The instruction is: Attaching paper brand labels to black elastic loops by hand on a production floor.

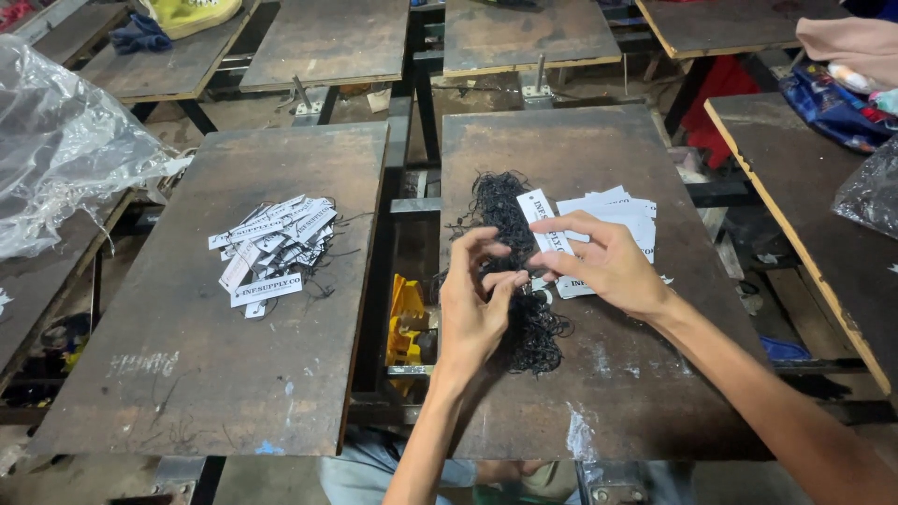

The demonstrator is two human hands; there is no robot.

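**White paper tags and black string on two dark boards**

White paper tags (pixel 271 251) with dark printing lie in a loose heap on the left wooden board (pixel 187 374), thin black strings trailing from them towards the gap between the boards. On the right wooden board (pixel 645 393) a flatter stack of white tags (pixel 622 220) sits just beside a long tangle of black string loops (pixel 510 224), which runs from the middle of that board down towards its near edge. Crumpled clear plastic sheeting (pixel 56 150) bulges in from the far left, and a dark plastic bag (pixel 870 192) rests on the table at the right edge.

The right hand (pixel 608 266) holds a single white tag (pixel 544 224) upright over the string, thumb beneath and fingers curled over it, pinching its lower end. The left hand (pixel 477 299) is raised right beside it, fingers partly bent, thumb and fingertips drawn close together at the tag's lower edge; whether they grip a strand of string cannot be told. The two hands nearly touch above the black tangle.
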